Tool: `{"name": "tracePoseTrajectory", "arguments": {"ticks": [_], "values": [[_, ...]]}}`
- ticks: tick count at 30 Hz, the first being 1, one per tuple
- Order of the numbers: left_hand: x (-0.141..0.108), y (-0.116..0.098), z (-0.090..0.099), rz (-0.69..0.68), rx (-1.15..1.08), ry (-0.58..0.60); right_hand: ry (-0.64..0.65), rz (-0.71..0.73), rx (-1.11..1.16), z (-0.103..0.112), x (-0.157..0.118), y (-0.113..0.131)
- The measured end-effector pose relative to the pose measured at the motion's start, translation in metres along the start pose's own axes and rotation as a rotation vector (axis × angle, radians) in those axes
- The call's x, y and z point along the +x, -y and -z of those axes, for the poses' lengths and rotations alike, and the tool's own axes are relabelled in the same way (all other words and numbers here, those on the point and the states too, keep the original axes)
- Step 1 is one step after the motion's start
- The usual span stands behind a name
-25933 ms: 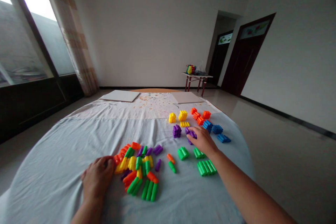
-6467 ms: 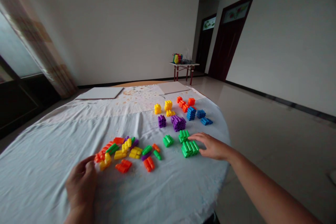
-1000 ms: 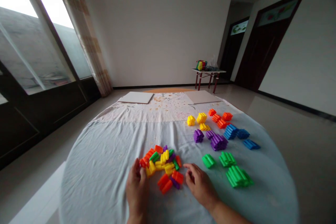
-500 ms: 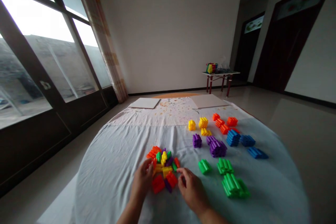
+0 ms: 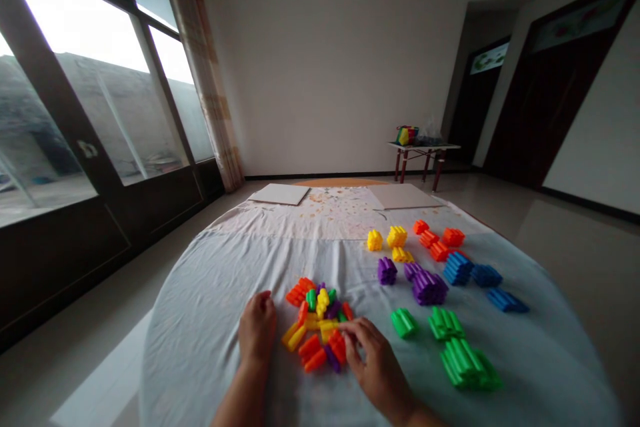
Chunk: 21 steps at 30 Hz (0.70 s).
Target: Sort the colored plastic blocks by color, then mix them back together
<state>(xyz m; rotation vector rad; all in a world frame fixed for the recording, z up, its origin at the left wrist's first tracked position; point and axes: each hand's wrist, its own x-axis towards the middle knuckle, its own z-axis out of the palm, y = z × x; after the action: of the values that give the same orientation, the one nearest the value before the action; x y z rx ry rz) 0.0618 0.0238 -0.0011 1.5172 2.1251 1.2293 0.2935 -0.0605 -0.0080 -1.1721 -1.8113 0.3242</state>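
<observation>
Two hands at a mixed pile of plastic toy blocks (image 5: 317, 320) on a cloth-covered table (image 5: 200, 353).

The pile lies between them: the left hand (image 5: 257, 330) sits just beside it, curled, its grip hidden; the right hand (image 5: 375, 357), half open, touches a yellow block (image 5: 327, 329) at the pile's edge. Sorted green blocks (image 5: 463, 363) and purple blocks (image 5: 429, 288) stand further right.

The mixed pile of plastic interlocking blocks (image 5: 317, 320) lies on the cloth-covered table (image 5: 200, 353). Right hand (image 5: 374, 360) contacts the pile's right side at a yellow block (image 5: 329, 328). Left hand (image 5: 257, 328) rests just left of the pile. The green group (image 5: 463, 363), purple group (image 5: 427, 287), blue group (image 5: 475, 273), yellow group (image 5: 396, 237) and orange group (image 5: 434, 237) stand apart, right of and beyond the pile.
</observation>
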Motion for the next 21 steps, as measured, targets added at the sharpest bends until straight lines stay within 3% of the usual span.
{"name": "tracePoseTrajectory", "arguments": {"ticks": [3,7,10,13,17,21], "values": [[-0.001,0.008,-0.001,-0.019,0.004,-0.027,0.092,0.111,-0.062,-0.014,0.038,0.017],[0.003,0.015,0.001,-0.061,0.019,-0.041,0.298,0.127,-0.205,-0.046,0.092,0.034],[0.006,0.02,0.003,-0.093,0.05,-0.034,0.441,0.155,-0.385,-0.071,0.114,0.038],[0.005,0.022,0.005,-0.106,0.109,-0.029,0.496,0.118,-0.563,-0.087,0.124,0.038],[0.003,0.019,0.005,-0.078,0.295,-0.01,0.511,0.066,-0.58,-0.091,0.131,0.037],[0.002,0.014,0.006,-0.055,0.448,0.02,0.371,0.048,-0.347,-0.067,0.127,0.035]]}}
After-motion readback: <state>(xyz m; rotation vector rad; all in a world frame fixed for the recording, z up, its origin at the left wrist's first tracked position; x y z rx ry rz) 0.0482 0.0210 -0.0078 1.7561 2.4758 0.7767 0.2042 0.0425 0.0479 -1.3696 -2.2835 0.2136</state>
